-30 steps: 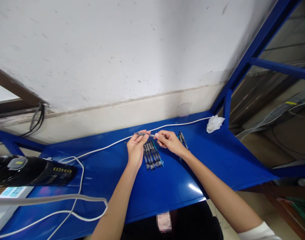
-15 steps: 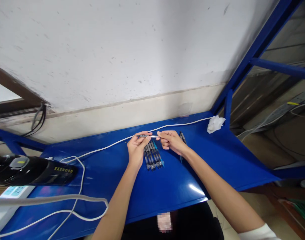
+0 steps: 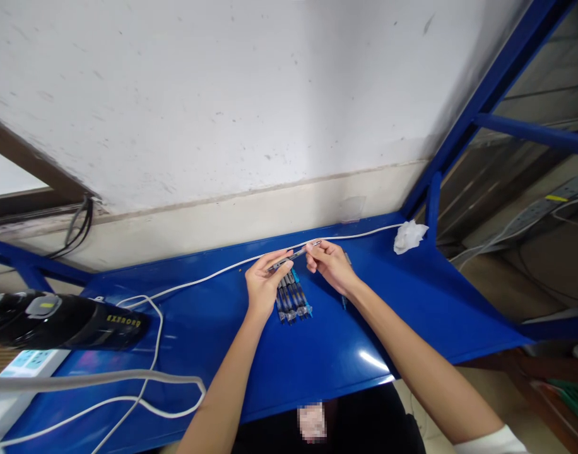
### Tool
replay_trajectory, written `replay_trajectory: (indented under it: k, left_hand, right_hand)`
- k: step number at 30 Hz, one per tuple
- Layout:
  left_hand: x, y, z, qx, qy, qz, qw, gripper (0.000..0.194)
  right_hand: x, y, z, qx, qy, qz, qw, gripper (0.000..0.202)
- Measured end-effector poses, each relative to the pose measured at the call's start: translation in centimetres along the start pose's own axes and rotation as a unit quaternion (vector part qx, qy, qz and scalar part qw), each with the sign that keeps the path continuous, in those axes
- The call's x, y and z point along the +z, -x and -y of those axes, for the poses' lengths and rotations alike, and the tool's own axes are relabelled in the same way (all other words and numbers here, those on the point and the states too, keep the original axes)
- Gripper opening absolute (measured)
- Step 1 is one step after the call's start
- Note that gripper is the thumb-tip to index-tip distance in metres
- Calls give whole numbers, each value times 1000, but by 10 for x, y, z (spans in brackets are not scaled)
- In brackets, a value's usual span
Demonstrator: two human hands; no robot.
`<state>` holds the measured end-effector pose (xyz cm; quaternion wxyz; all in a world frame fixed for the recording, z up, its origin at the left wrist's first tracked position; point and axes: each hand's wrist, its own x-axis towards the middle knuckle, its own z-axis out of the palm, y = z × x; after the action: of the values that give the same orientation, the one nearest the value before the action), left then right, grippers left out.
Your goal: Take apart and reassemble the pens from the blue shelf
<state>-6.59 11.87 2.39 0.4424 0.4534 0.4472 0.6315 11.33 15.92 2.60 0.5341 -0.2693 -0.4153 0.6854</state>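
Yellow lettering (image 3: pixel 123 321) is printed on the black bottle (image 3: pixel 76 323); blurred, so only tentatively read as "EXTRORD", middle letters unclear.

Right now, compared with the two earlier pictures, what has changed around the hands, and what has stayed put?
The pen, nearly level before, now slants, its right end higher in the picture. The right hand pinches it farther up and rightward; the left hand keeps its hold. The row of pens and crumpled white tissue stayed put.

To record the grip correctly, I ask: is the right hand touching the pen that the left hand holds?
Touching. The head view shows the right hand pinching the pen near one end.
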Motion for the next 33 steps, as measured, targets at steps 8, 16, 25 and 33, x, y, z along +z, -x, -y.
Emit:
replay_trajectory:
  k: [8, 16, 25, 33]
  left_hand:
    - [4, 5, -10, 30, -33, 36, 998, 39]
    - [-29, -20, -1, 58, -83, -79, 992, 39]
    - [-59, -28, 1, -11, -335, 23, 942, 18]
    - [-52, -20, 5, 16, -556, 113, 823, 16]
  right_hand:
    - [0, 0, -3, 8, -25, -39, 999, 36]
    - [-15, -10, 12, -11, -142, -80, 987, 38]
    - [-44, -4, 28, -59, -160, -82, 982, 55]
    - [-55, -4, 38, -97, -183, -105, 973, 57]
